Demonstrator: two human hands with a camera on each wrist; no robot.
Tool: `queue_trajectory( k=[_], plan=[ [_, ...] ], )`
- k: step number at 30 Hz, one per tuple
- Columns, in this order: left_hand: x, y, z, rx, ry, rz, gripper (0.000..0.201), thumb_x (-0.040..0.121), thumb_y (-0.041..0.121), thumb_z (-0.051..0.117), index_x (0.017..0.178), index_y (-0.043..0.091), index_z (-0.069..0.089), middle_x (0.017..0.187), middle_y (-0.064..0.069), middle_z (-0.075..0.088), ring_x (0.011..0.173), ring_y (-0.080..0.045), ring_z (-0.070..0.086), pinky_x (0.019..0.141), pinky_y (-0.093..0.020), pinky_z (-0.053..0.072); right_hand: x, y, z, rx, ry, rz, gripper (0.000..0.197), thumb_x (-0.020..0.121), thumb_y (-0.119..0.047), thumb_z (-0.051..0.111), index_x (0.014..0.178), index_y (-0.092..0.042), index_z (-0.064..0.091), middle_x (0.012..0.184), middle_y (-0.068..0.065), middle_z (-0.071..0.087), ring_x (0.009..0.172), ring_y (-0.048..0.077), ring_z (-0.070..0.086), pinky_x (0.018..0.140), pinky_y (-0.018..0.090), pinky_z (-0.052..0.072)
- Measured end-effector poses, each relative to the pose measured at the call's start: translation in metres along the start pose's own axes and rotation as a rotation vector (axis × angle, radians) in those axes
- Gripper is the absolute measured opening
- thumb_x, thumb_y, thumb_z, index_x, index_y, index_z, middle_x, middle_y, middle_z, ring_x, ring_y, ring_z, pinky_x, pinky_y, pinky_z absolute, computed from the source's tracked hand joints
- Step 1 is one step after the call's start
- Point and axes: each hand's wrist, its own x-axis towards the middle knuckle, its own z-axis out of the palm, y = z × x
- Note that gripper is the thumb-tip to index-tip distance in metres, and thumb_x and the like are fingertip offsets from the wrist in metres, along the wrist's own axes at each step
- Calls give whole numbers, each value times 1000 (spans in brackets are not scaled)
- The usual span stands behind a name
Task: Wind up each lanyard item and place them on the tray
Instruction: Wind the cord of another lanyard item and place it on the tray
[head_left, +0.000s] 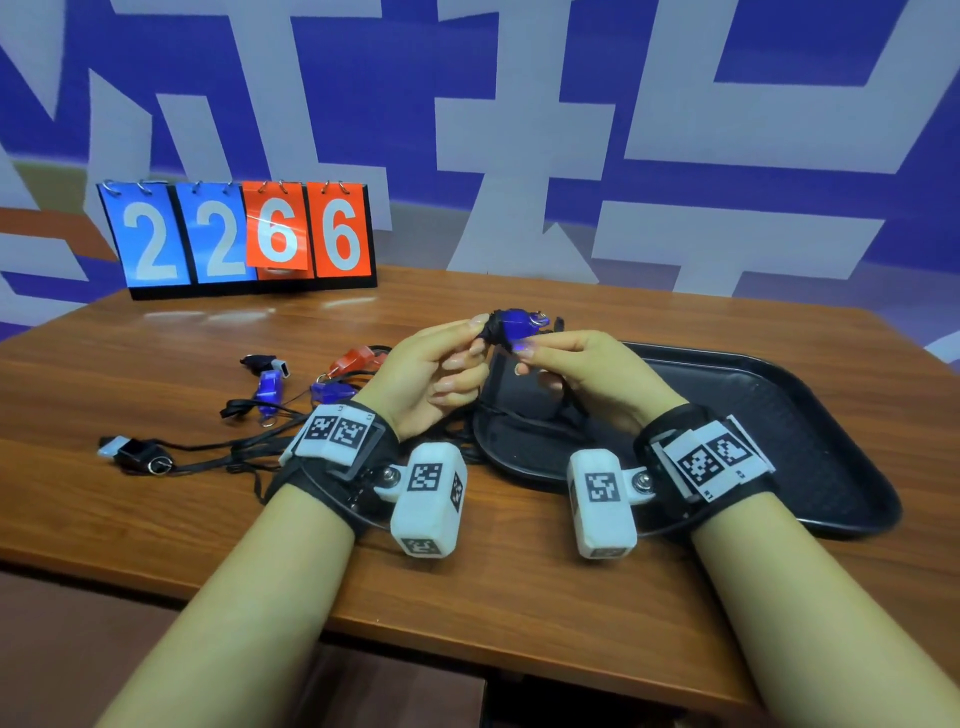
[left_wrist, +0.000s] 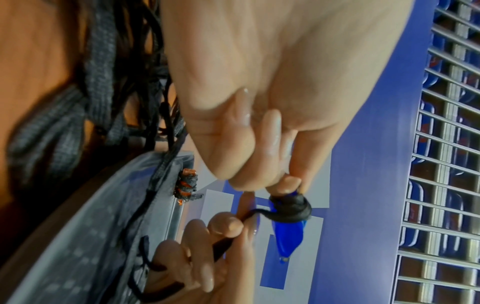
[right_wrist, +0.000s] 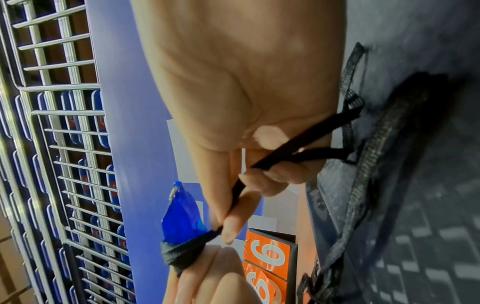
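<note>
A blue whistle with black lanyard cord wound round one end is held in the air over the left end of the black tray. My left hand pinches the wrapped end of the whistle. My right hand pinches the loose cord close to the whistle, and the rest of the cord trails down onto the tray. In the left wrist view a red whistle with cord wound round it lies on the tray.
Several unwound whistles lie tangled on the wooden table to the left: a red one, two blue ones and two black ones. A flip scoreboard stands at the back left.
</note>
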Motion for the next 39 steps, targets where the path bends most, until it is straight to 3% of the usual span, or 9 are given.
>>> queue_trajectory(
  k=[4, 7, 13, 21, 25, 29, 33, 36, 39],
  plan=[
    [-1, -2, -1, 87, -28, -85, 30, 95, 22, 48, 66, 12, 49, 53, 6, 28, 37, -3, 25, 37, -18, 10, 3, 5, -1, 4, -9, 20, 18, 96, -5, 55, 85, -5, 70, 57, -10, 56, 52, 6, 38, 54, 21, 33],
    [-1, -3, -1, 162, -46, -140, 31, 96, 22, 48, 66, 13, 48, 52, 6, 26, 38, -4, 24, 36, -17, 12, 4, 7, -2, -11, 13, 10, 17, 93, -8, 60, 99, -9, 76, 73, 2, 58, 58, 8, 38, 56, 19, 34],
    [0, -3, -3, 208, -74, -195, 31, 94, 23, 50, 65, 13, 45, 49, 8, 27, 36, -3, 24, 35, -16, 13, 4, 6, -5, 27, 144, -2, 12, 84, -26, 75, 87, -14, 78, 84, 6, 71, 82, 22, 54, 78, 38, 43],
    [0, -2, 1, 280, -27, -226, 32, 96, 23, 48, 66, 13, 38, 47, 9, 28, 35, -4, 22, 37, -19, 9, 0, -1, -2, 0, 177, -100, 13, 86, -24, 74, 89, -12, 76, 73, -3, 69, 56, 6, 47, 54, 20, 35],
    [1, -3, 0, 306, 50, -159, 37, 100, 20, 46, 63, 14, 44, 48, 7, 28, 35, -4, 22, 37, -19, 8, -4, -6, 1, 38, 139, -147, 18, 90, -17, 69, 101, -4, 75, 80, 5, 70, 48, 5, 38, 44, 16, 28],
    [3, -5, 1, 314, 169, -27, 37, 103, 18, 43, 67, 12, 46, 47, 7, 29, 34, -4, 23, 36, -19, 9, -7, -6, 2, -4, 94, -209, 18, 93, -13, 65, 108, -10, 74, 90, 4, 75, 52, 8, 32, 45, 16, 27],
    [5, -6, 0, 329, 230, 62, 34, 103, 20, 45, 70, 10, 48, 49, 6, 31, 34, -4, 24, 33, -15, 13, -8, -9, 6, 1, 66, -222, 7, 90, -7, 67, 96, -6, 70, 98, 12, 76, 51, 10, 40, 46, 15, 34],
    [5, -7, 1, 297, 238, 86, 34, 104, 20, 45, 71, 10, 49, 50, 5, 32, 35, -3, 26, 33, -14, 15, -7, -8, 9, 14, 74, -189, 9, 88, -7, 70, 87, -12, 63, 86, 10, 76, 47, 8, 46, 45, 17, 36],
    [5, -6, 0, 247, 231, 100, 34, 104, 20, 45, 72, 10, 50, 52, 4, 34, 36, -3, 27, 33, -14, 17, -5, -8, 9, 35, 79, -159, 16, 88, -8, 71, 91, -14, 56, 90, 13, 76, 45, 10, 50, 44, 19, 37]
  ],
)
